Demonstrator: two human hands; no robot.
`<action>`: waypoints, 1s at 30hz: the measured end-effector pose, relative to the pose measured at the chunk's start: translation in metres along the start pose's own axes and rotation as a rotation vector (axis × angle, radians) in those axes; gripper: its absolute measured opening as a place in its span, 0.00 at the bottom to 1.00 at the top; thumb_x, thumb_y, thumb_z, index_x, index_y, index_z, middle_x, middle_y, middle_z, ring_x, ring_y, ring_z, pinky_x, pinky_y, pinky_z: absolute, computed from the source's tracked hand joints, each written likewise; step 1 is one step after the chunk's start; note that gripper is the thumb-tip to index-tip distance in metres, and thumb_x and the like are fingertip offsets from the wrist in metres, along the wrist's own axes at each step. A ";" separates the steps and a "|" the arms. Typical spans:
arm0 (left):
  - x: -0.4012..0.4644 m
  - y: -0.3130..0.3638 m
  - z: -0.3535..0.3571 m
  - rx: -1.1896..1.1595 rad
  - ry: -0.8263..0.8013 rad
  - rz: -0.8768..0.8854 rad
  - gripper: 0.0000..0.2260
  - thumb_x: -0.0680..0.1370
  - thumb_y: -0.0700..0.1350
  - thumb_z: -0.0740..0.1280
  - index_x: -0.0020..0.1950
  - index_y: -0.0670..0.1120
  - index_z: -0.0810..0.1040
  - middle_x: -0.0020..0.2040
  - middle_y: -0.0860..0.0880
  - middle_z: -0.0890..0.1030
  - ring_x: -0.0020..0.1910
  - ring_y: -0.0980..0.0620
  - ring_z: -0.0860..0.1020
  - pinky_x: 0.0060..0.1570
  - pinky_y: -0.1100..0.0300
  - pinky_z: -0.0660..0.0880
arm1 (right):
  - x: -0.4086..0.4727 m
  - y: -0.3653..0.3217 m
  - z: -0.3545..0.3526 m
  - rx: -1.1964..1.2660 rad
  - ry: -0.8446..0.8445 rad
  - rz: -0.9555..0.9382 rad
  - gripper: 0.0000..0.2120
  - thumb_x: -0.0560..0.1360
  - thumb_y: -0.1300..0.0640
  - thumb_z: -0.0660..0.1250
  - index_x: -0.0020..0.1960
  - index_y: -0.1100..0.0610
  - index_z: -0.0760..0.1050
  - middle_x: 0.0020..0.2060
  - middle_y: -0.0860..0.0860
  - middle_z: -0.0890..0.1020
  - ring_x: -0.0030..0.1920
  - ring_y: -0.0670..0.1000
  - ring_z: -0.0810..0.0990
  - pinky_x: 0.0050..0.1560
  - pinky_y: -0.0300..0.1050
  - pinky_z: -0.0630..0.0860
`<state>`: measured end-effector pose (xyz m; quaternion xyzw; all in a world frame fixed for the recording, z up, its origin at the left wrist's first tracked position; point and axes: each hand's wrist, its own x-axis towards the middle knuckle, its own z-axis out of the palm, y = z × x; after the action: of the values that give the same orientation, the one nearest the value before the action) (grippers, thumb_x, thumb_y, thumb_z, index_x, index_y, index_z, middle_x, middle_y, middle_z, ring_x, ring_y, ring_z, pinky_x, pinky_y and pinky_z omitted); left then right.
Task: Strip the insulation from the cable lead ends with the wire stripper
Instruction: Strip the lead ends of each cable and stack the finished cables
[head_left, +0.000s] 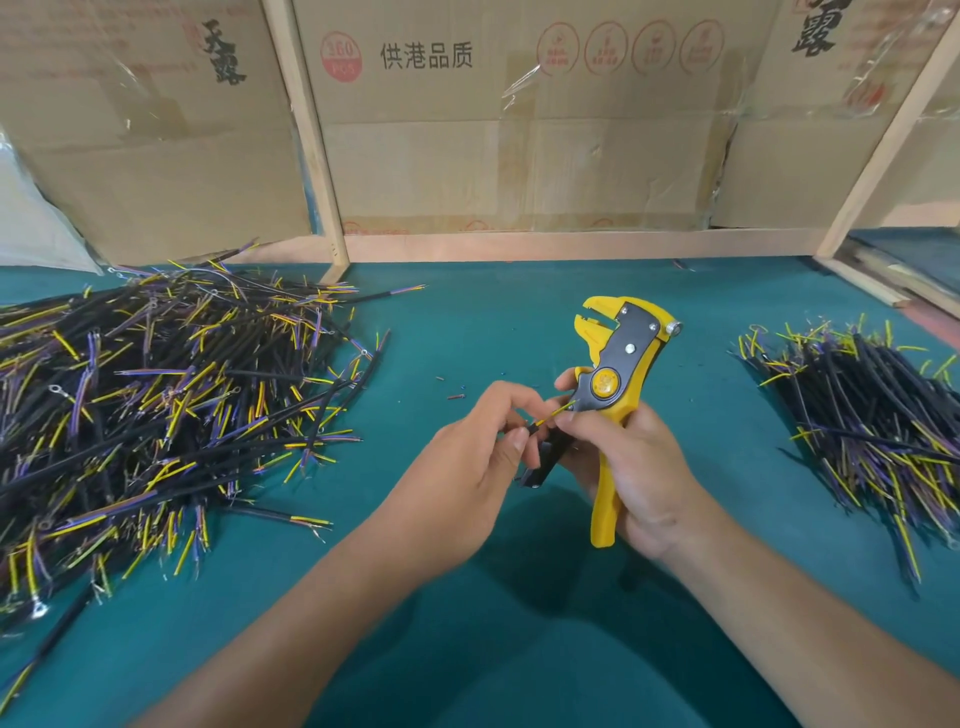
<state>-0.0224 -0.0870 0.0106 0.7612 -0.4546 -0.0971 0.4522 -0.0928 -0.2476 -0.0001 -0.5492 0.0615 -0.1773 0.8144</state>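
Note:
My right hand (631, 462) grips the handles of a yellow and black wire stripper (621, 358), jaws pointing up and away from me. My left hand (478, 452) pinches a black cable (532, 427) between thumb and fingers. The cable's yellow-green lead (558, 412) reaches right to the stripper's body near the round yellow pivot. The right fingertips touch that lead. The rest of the cable is hidden behind my left hand.
A big heap of black cables with yellow and purple leads (156, 410) fills the left of the green table (467, 332). A smaller bundle (872, 421) lies at the right. Small insulation scraps (457, 396) lie beyond my hands. Cardboard boxes (519, 130) and wooden frame posts stand behind.

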 end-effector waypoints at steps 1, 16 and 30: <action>0.000 0.001 0.001 -0.009 0.001 -0.007 0.10 0.82 0.49 0.53 0.58 0.63 0.67 0.45 0.58 0.77 0.33 0.47 0.71 0.38 0.42 0.74 | -0.001 0.000 0.000 -0.009 0.007 0.000 0.11 0.79 0.71 0.62 0.53 0.57 0.77 0.39 0.56 0.82 0.38 0.55 0.83 0.41 0.43 0.80; 0.000 0.003 0.002 0.021 0.028 0.051 0.12 0.85 0.42 0.55 0.60 0.60 0.67 0.44 0.55 0.75 0.32 0.57 0.69 0.32 0.68 0.64 | -0.005 -0.004 0.006 -0.091 -0.007 -0.044 0.10 0.71 0.64 0.69 0.49 0.52 0.80 0.39 0.55 0.81 0.42 0.57 0.83 0.47 0.48 0.81; -0.001 0.011 0.003 0.047 0.093 0.004 0.06 0.79 0.45 0.62 0.50 0.56 0.67 0.37 0.58 0.75 0.32 0.53 0.69 0.34 0.58 0.65 | -0.007 0.000 0.010 -0.232 -0.041 -0.111 0.13 0.70 0.61 0.69 0.46 0.44 0.82 0.45 0.54 0.83 0.55 0.67 0.80 0.65 0.66 0.74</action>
<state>-0.0310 -0.0899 0.0175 0.7744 -0.4370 -0.0500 0.4548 -0.0962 -0.2364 0.0029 -0.6458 0.0344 -0.2025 0.7353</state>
